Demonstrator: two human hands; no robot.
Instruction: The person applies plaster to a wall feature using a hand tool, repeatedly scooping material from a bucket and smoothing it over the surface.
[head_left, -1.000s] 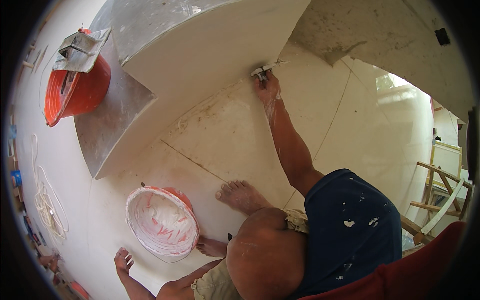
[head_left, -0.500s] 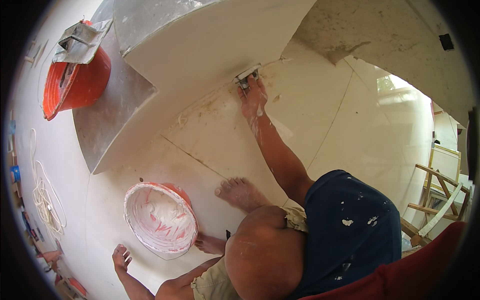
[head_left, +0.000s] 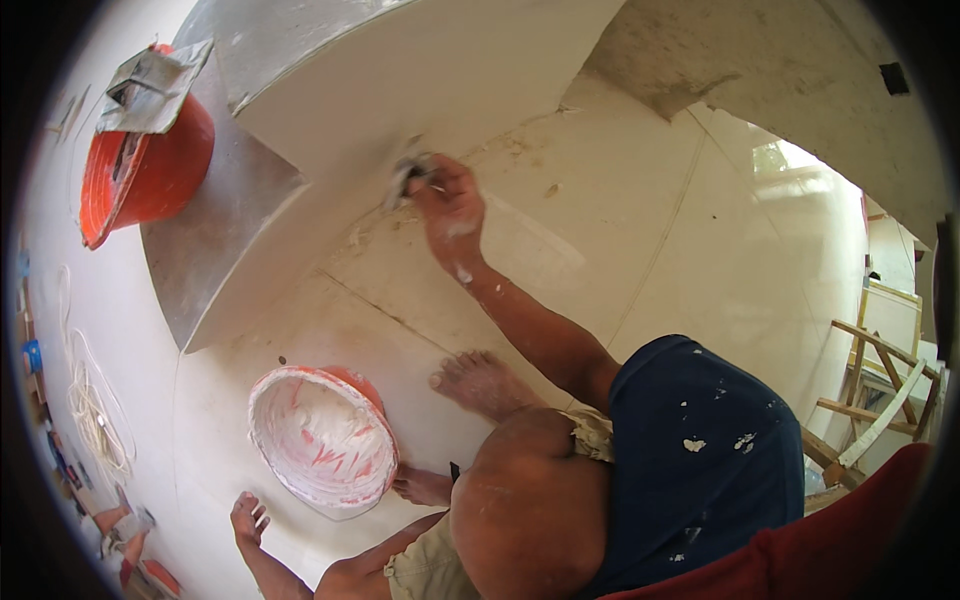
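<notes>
My right hand (head_left: 452,205), spotted with white paste, is closed around a small plastering trowel (head_left: 408,178). The trowel is blurred by motion and sits close to the foot of the pale stepped structure's face (head_left: 420,85). My left hand (head_left: 250,518) hangs at the lower left, fingers apart, holding nothing. Beside it stands an orange bucket (head_left: 325,440) whose inside is coated with white paste. Brown smears and bits of paste mark the pale surface near my right hand.
A second orange bucket (head_left: 155,170) rests on a grey step (head_left: 220,210), with a metal trowel (head_left: 155,88) across its rim. Coiled pale cord (head_left: 95,415) lies at the left. Wooden framing (head_left: 880,380) stands at the right. My bare foot (head_left: 485,385) is near the bucket.
My right hand has swept left with the trowel along the foot of the pale face. My left hand and the buckets stay about where they were.
</notes>
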